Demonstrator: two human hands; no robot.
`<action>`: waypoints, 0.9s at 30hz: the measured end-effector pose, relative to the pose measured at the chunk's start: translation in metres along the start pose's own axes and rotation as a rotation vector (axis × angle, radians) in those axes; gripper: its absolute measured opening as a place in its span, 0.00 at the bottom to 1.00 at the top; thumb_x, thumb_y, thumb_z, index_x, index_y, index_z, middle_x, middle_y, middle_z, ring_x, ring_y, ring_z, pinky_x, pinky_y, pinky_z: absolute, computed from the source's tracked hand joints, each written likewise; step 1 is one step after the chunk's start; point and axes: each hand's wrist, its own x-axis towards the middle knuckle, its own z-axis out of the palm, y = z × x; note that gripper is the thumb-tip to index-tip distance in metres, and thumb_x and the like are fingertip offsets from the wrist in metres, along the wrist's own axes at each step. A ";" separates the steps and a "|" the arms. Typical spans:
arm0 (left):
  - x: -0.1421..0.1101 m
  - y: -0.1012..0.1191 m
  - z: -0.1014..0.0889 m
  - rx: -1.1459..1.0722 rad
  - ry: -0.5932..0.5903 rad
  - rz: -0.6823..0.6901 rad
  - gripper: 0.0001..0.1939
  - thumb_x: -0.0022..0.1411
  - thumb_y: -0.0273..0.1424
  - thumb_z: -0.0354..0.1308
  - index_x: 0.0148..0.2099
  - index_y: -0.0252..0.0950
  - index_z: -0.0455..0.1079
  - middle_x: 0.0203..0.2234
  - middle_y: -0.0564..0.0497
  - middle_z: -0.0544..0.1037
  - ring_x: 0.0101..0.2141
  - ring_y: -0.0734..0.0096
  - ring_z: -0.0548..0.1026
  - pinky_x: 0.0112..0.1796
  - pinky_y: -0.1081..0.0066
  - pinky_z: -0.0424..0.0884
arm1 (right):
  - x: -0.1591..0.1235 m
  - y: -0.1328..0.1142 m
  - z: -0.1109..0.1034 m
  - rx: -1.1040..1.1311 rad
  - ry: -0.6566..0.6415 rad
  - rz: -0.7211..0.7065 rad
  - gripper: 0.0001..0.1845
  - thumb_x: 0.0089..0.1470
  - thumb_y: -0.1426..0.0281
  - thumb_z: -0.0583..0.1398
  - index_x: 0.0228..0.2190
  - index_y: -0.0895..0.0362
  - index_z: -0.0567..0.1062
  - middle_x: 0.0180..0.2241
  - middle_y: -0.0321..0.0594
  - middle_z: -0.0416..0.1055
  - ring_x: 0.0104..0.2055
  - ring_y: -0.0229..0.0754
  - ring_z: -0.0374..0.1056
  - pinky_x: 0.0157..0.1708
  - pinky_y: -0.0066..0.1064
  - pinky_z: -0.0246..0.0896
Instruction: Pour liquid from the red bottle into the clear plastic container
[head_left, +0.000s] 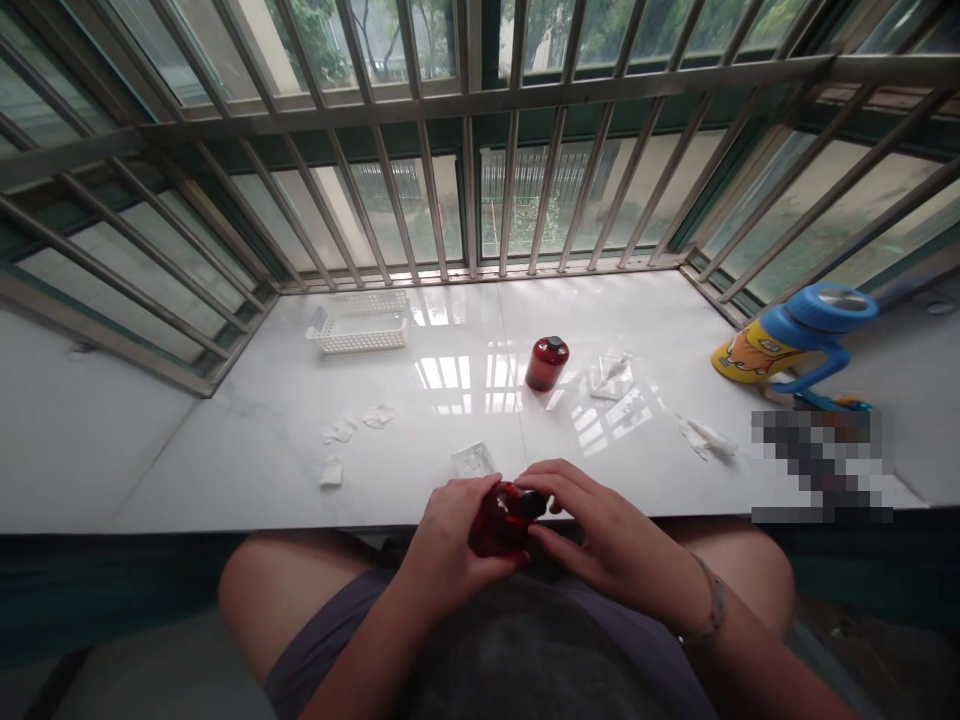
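Observation:
My left hand point(448, 530) is wrapped around a dark red, see-through bottle point(493, 528) with a black cap point(532, 504). The bottle is held tilted over my lap at the front edge of the tabletop, its cap toward the right. Around the cap and neck curl the thumb and fingers of my right hand point(600, 522). Just beyond the bottle lies a small clear plastic packet point(472, 460). A second red bottle point(547, 366), also black-topped, stands upright farther back on the white tabletop point(442, 430).
A white perforated basket point(360, 330) sits at the back left. Crumpled white tissue pieces point(341, 430) lie at left, and another tissue point(706, 440) at right. Near it are a clear packet point(611, 376) and a yellow-and-blue water bottle point(780, 340). Metal window bars point(469, 190) border the back.

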 end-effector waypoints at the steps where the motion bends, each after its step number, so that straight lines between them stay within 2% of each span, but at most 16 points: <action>1: 0.000 0.000 -0.001 0.006 0.002 0.001 0.48 0.49 0.33 0.82 0.69 0.46 0.65 0.59 0.44 0.79 0.56 0.46 0.77 0.56 0.50 0.74 | 0.001 0.000 0.001 0.006 -0.010 -0.019 0.26 0.68 0.74 0.60 0.64 0.46 0.70 0.57 0.46 0.73 0.55 0.48 0.73 0.52 0.38 0.74; 4: -0.003 0.001 -0.002 0.026 0.001 -0.009 0.49 0.48 0.34 0.83 0.69 0.45 0.66 0.58 0.45 0.80 0.55 0.46 0.77 0.56 0.50 0.73 | 0.002 0.000 0.005 -0.009 -0.026 -0.001 0.23 0.70 0.75 0.59 0.62 0.47 0.71 0.52 0.44 0.75 0.49 0.46 0.75 0.49 0.38 0.75; 8: -0.007 0.002 -0.005 0.023 -0.001 -0.017 0.48 0.48 0.34 0.83 0.68 0.45 0.67 0.57 0.46 0.80 0.54 0.47 0.78 0.55 0.52 0.73 | 0.005 -0.005 0.008 -0.085 -0.052 0.094 0.17 0.71 0.68 0.63 0.58 0.50 0.72 0.47 0.42 0.76 0.44 0.46 0.76 0.45 0.40 0.75; 11: -0.010 0.002 -0.006 0.018 0.010 -0.020 0.47 0.49 0.35 0.82 0.68 0.45 0.67 0.57 0.46 0.80 0.54 0.48 0.78 0.55 0.52 0.73 | 0.006 -0.010 0.007 -0.063 -0.091 0.091 0.21 0.70 0.68 0.64 0.60 0.49 0.69 0.53 0.44 0.73 0.48 0.47 0.75 0.48 0.40 0.76; 14: -0.010 0.002 -0.007 0.020 0.011 -0.026 0.48 0.48 0.34 0.83 0.68 0.45 0.67 0.57 0.46 0.80 0.55 0.47 0.78 0.56 0.51 0.73 | 0.007 -0.012 0.006 -0.021 -0.110 0.035 0.23 0.71 0.74 0.58 0.63 0.48 0.67 0.57 0.45 0.71 0.53 0.46 0.74 0.53 0.40 0.74; 16: -0.010 0.001 -0.007 0.018 -0.007 -0.019 0.49 0.47 0.33 0.83 0.68 0.46 0.67 0.58 0.47 0.80 0.55 0.47 0.78 0.56 0.51 0.72 | 0.006 -0.011 0.006 -0.051 -0.114 0.056 0.20 0.71 0.73 0.58 0.61 0.48 0.69 0.53 0.44 0.73 0.50 0.46 0.75 0.51 0.42 0.75; 18: -0.009 0.001 -0.006 0.009 -0.028 -0.006 0.49 0.47 0.32 0.83 0.68 0.46 0.66 0.58 0.48 0.80 0.55 0.47 0.77 0.56 0.51 0.72 | 0.005 -0.009 0.007 -0.107 -0.097 0.133 0.19 0.71 0.68 0.61 0.61 0.49 0.69 0.48 0.43 0.75 0.45 0.47 0.76 0.47 0.43 0.76; 20: -0.007 0.001 -0.004 0.001 -0.038 0.004 0.49 0.48 0.32 0.83 0.69 0.47 0.65 0.59 0.48 0.80 0.56 0.48 0.77 0.56 0.51 0.72 | 0.002 -0.008 0.006 -0.125 -0.065 0.185 0.25 0.69 0.65 0.65 0.63 0.50 0.67 0.49 0.43 0.76 0.43 0.47 0.76 0.46 0.44 0.76; 22: -0.005 -0.001 -0.001 -0.004 -0.037 0.012 0.50 0.48 0.32 0.83 0.69 0.47 0.64 0.59 0.48 0.80 0.56 0.47 0.77 0.56 0.51 0.72 | -0.001 -0.007 0.005 -0.097 -0.045 0.160 0.29 0.68 0.68 0.65 0.66 0.49 0.64 0.54 0.45 0.74 0.47 0.47 0.76 0.48 0.43 0.76; 24: -0.004 -0.002 0.001 -0.007 -0.036 0.015 0.50 0.48 0.32 0.83 0.69 0.47 0.65 0.59 0.47 0.79 0.56 0.47 0.77 0.56 0.50 0.72 | -0.003 -0.008 0.003 -0.066 -0.053 0.104 0.29 0.68 0.72 0.63 0.66 0.46 0.64 0.57 0.43 0.73 0.52 0.46 0.75 0.53 0.42 0.75; 27: -0.002 -0.004 0.003 -0.021 -0.049 0.010 0.49 0.47 0.33 0.83 0.68 0.45 0.67 0.58 0.46 0.80 0.56 0.45 0.78 0.56 0.50 0.72 | -0.005 -0.008 -0.002 -0.048 -0.082 0.065 0.27 0.67 0.78 0.61 0.63 0.46 0.67 0.55 0.40 0.74 0.55 0.45 0.73 0.57 0.41 0.73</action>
